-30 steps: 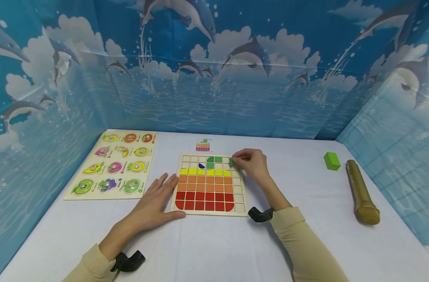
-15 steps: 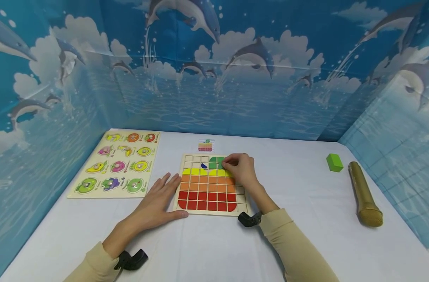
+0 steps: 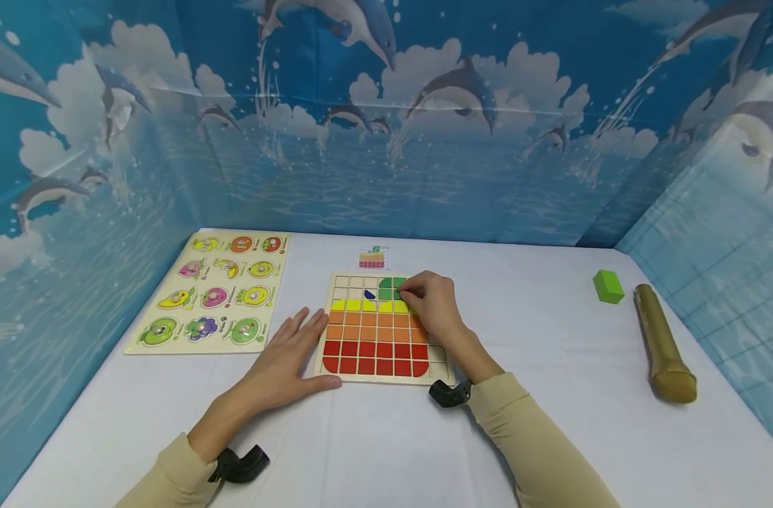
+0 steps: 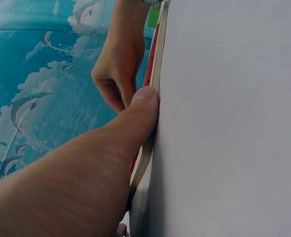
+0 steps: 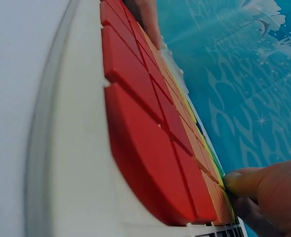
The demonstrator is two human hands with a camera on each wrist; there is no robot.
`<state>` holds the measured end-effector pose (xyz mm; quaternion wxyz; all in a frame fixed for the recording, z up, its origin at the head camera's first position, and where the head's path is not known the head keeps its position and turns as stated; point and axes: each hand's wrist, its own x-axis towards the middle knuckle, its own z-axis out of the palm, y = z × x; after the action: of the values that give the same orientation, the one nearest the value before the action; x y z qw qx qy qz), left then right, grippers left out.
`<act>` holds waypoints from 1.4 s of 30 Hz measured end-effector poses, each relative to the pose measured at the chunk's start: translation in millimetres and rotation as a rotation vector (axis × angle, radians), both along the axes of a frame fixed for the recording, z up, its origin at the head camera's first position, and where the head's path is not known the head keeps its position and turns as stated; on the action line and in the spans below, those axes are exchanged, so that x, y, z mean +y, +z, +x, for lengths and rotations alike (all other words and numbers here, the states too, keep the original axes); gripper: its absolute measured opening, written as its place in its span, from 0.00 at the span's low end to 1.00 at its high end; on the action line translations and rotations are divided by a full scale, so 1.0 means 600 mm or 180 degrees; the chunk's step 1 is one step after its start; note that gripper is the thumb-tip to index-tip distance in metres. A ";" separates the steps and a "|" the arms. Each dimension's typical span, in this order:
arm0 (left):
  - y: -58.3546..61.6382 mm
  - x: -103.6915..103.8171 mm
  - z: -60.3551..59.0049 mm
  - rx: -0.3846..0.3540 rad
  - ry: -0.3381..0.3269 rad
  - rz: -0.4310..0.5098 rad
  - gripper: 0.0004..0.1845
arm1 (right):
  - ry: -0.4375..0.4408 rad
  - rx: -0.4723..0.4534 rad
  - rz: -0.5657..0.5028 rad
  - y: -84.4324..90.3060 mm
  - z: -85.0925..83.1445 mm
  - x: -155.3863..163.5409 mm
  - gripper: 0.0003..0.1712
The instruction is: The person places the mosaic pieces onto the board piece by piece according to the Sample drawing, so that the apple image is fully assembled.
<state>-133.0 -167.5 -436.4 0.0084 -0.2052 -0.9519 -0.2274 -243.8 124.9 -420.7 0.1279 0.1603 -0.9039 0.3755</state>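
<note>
A square wooden grid board (image 3: 386, 381) lies on the table, with rows of red tiles (image 3: 375, 358), orange tiles (image 3: 370, 324) and yellow tiles (image 3: 354, 305). Above the yellow row sit green tiles (image 3: 385, 288) and a small dark blue piece (image 3: 369, 294). My right hand (image 3: 438, 310) pinches a small green tile at the board's upper right, beside the other green ones; its fingers mostly cover it. My left hand (image 3: 281, 370) rests spread at the board's lower left, fingers along the left side. In the left wrist view its thumb (image 4: 144, 98) touches the board's edge.
A small picture card (image 3: 374, 258) lies behind the board. To the left is a fruit puzzle board (image 3: 198, 282). A green block (image 3: 608, 286) and a gold microphone-shaped object (image 3: 664, 346) lie at the right. A dolphin-print curtain (image 3: 386, 176) stands behind the table.
My right hand has moved left with the green tile, from the board's upper right corner to beside the other green tiles. My left hand has stayed at the board's edge.
</note>
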 end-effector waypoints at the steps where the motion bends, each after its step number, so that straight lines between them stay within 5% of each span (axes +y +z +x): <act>1: 0.000 0.000 0.000 -0.0005 0.0008 -0.0001 0.61 | 0.0034 -0.0007 0.0025 0.000 0.000 0.000 0.06; 9: 0.000 0.002 0.000 -0.0033 -0.0002 0.0024 0.62 | 0.0183 -0.0005 0.0117 0.002 0.005 0.003 0.07; 18: -0.003 0.008 -0.003 0.0049 -0.0046 0.0019 0.62 | -0.0001 0.0177 0.0069 0.002 0.028 0.050 0.12; 29: -0.007 0.012 -0.010 0.0149 -0.0027 0.0006 0.61 | -0.0210 -0.0055 0.0724 0.000 0.083 0.166 0.37; 42: -0.005 0.032 -0.019 0.0101 -0.0031 0.0022 0.61 | -0.0380 -0.0213 0.1261 0.004 0.151 0.287 0.49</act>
<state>-144.3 -148.2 -439.6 0.0231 -0.2135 -0.9498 -0.2275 -153.5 297.2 -418.5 0.0858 0.1159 -0.9717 0.1872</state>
